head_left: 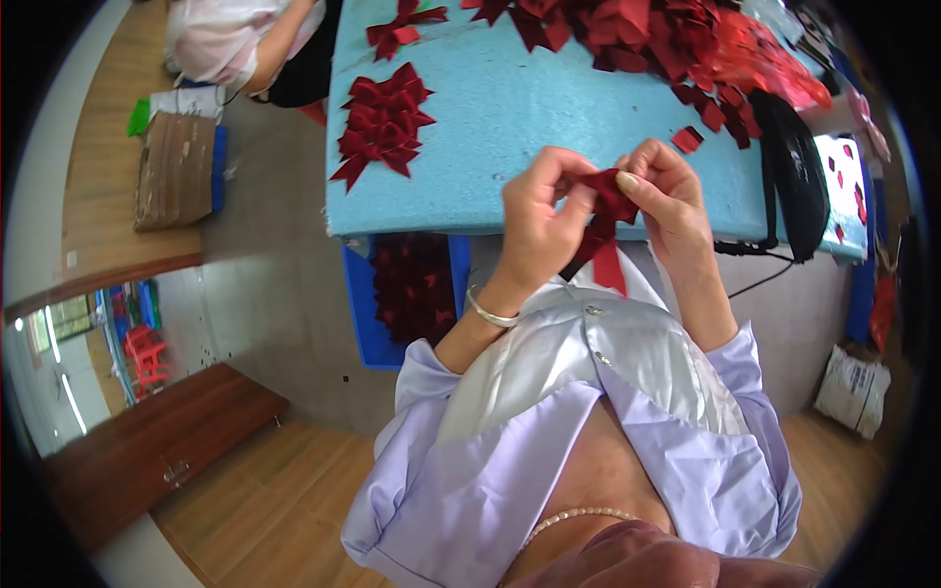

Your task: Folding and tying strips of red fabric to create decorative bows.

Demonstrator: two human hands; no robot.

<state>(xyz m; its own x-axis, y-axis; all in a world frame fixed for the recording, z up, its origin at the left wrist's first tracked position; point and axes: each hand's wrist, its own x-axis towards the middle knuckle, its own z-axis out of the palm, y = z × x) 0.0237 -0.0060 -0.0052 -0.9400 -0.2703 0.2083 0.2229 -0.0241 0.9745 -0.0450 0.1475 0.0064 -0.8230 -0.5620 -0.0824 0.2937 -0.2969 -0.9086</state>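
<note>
Between my two hands, just over the table's near edge, is a dark red ribbon bow (616, 196) with its tails hanging down. My left hand (549, 211) pinches the bow's left side between thumb and fingers. On the other side, my right hand (668, 196) grips it with thumb and forefinger near the middle. To the left on the blue table (510, 98) lies a cluster of finished-looking red bows (384, 125). Another red bow (404, 29) rests farther back, by the left edge.
A heap of red ribbon pieces (627, 34) covers the table's back right, next to a red plastic bag (760, 64). A black bag (796, 176) stands at the right edge. Below the table is a blue crate (372, 338) of red bows. Another person (250, 44) sits at far left.
</note>
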